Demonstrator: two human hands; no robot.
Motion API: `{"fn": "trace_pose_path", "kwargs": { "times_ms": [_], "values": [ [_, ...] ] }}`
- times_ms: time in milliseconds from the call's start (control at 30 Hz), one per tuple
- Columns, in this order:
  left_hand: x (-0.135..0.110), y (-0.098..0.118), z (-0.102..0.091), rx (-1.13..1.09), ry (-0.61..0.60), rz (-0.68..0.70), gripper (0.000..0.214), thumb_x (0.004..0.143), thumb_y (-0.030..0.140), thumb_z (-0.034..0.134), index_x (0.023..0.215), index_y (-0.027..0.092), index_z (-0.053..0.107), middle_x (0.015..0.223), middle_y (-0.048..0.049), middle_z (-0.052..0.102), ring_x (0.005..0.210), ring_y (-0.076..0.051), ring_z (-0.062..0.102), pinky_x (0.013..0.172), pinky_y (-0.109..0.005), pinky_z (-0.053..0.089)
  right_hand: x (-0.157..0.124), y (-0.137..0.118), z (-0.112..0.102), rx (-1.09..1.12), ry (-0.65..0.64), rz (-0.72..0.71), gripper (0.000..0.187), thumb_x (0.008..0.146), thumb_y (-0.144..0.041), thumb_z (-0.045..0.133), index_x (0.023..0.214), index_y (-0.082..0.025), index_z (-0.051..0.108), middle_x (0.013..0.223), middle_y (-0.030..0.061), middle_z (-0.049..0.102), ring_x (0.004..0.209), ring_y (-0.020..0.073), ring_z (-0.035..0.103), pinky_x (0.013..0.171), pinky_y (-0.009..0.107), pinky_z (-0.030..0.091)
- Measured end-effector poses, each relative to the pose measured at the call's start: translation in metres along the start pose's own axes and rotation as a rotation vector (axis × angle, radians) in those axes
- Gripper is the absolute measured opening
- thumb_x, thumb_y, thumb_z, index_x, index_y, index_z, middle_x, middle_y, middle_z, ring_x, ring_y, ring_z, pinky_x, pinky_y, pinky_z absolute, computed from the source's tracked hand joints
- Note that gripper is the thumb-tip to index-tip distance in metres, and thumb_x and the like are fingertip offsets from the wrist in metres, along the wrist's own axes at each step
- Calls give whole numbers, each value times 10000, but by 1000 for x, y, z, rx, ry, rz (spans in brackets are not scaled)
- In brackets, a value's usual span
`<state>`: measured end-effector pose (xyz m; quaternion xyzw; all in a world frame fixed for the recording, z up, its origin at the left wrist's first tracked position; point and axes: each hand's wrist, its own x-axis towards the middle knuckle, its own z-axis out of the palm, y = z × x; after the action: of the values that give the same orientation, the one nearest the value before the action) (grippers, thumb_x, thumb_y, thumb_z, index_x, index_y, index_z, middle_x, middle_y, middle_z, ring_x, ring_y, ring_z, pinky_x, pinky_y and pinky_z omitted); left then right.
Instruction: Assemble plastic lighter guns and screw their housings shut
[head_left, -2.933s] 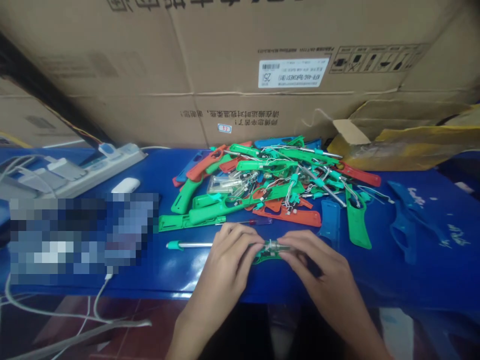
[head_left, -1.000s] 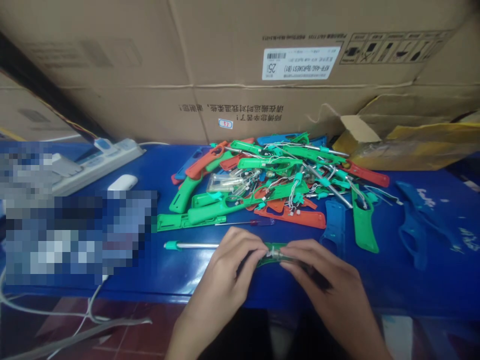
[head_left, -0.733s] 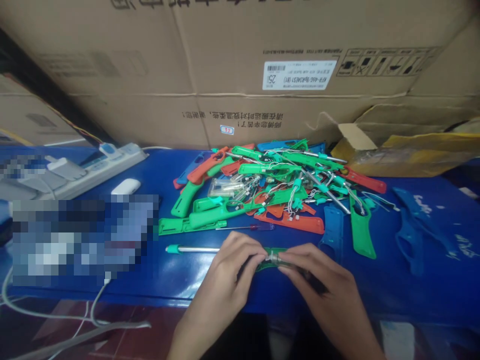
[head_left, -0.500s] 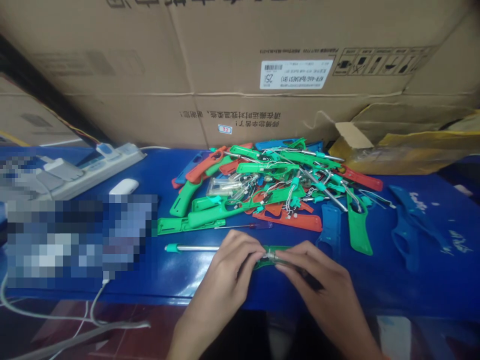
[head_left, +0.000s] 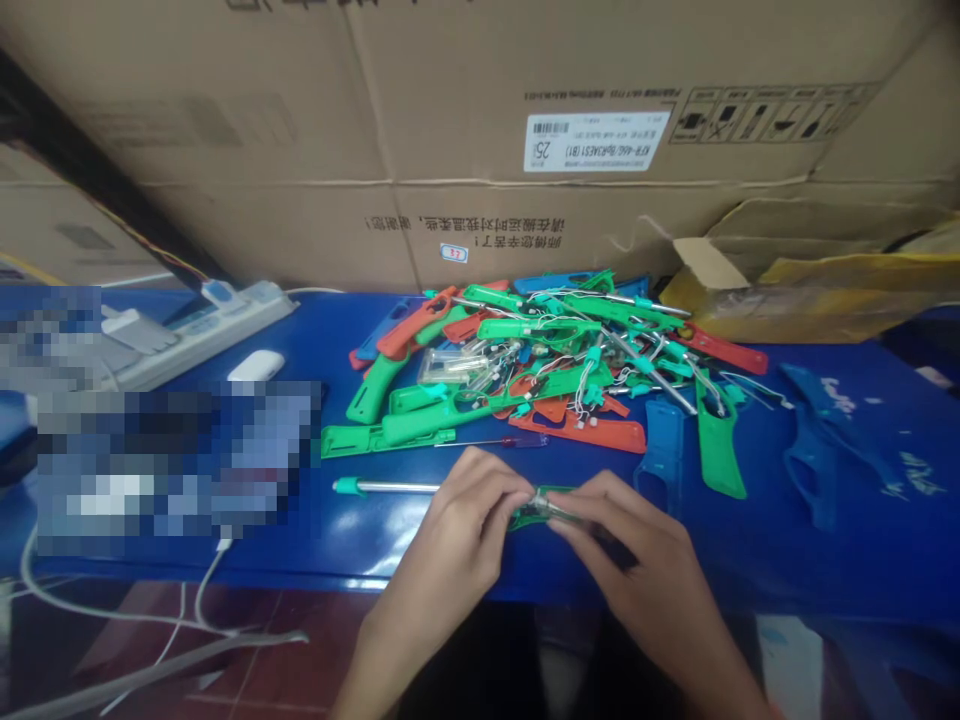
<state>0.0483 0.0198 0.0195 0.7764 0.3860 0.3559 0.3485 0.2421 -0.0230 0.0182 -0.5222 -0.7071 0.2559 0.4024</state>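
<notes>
Near the table's front edge, my left hand (head_left: 469, 520) is closed in a pinch at the left end of a small clear plastic piece (head_left: 541, 504), which looks like a lighter's fuel tank. My right hand (head_left: 634, 535) grips that piece from the right with thumb and fingers. Under the fingertips lies a green lighter shell half (head_left: 525, 517), largely covered by my hands. A metal tube (head_left: 397, 488) with a teal tip sticks out to the left past my left hand. Just behind lies a screwdriver (head_left: 525, 441) with a dark, see-through handle.
A pile of green, orange and blue lighter shells (head_left: 435, 415), tubes and wires spreads behind my hands. Blue shell halves (head_left: 814, 450) lie at right. A power strip (head_left: 195, 335) and white case (head_left: 256, 367) stand left. Large cardboard (head_left: 315, 220) and an opened box (head_left: 810, 300) are behind.
My fingertips have shifted slightly around the clear piece, and the two hands are a little closer together. The view has tilted slightly; the pile looks unchanged.
</notes>
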Motion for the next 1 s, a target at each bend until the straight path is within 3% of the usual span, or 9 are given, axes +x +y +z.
{"fn": "trace_pose_path", "kwargs": {
  "times_ms": [133, 333, 467, 667, 1000],
  "values": [
    [2, 2, -3, 52, -49, 38, 143, 1052, 167, 551, 1021, 220, 680, 1000, -4, 695, 1023, -185, 573, 947, -360, 465, -1, 2, 0, -70, -20, -27, 189, 1015, -188, 596, 1144, -290, 690, 1005, -23, 673, 942, 115, 656, 848, 240, 525],
    [-13, -1, -22, 238, -49, 45, 350, 1040, 246, 594, 1386, 270, 552, 1343, -41, 615, 1292, -220, 486, 1118, -428, 411, -3, 7, -1, -189, 31, -65, 173, 1019, -212, 591, 1168, -294, 621, 1122, -7, 673, 1083, 153, 633, 993, 337, 483],
    [-25, -6, -33, 322, -28, 24, 362, 1032, 304, 606, 1387, 279, 539, 1361, -52, 594, 1302, -235, 483, 1103, -451, 431, -4, 8, 2, -228, 79, -37, 170, 1016, -236, 595, 1177, -280, 629, 1150, 9, 651, 1085, 140, 653, 960, 291, 512],
    [-24, -6, -28, 422, -116, 23, 409, 1011, 381, 627, 1392, 271, 528, 1369, -46, 587, 1286, -242, 484, 1100, -461, 418, -2, 8, 4, -257, 85, -41, 173, 1025, -229, 572, 1181, -260, 640, 1143, 31, 650, 1062, 148, 672, 952, 284, 535],
    [-24, -6, -26, 433, -97, 45, 258, 1030, 317, 606, 1279, 252, 591, 1308, -54, 606, 1223, -246, 520, 1022, -429, 425, 12, 14, -9, -279, -38, -44, 233, 1047, -221, 496, 1159, -214, 700, 1226, 82, 660, 1140, 197, 683, 979, 328, 562]
  ]
}}
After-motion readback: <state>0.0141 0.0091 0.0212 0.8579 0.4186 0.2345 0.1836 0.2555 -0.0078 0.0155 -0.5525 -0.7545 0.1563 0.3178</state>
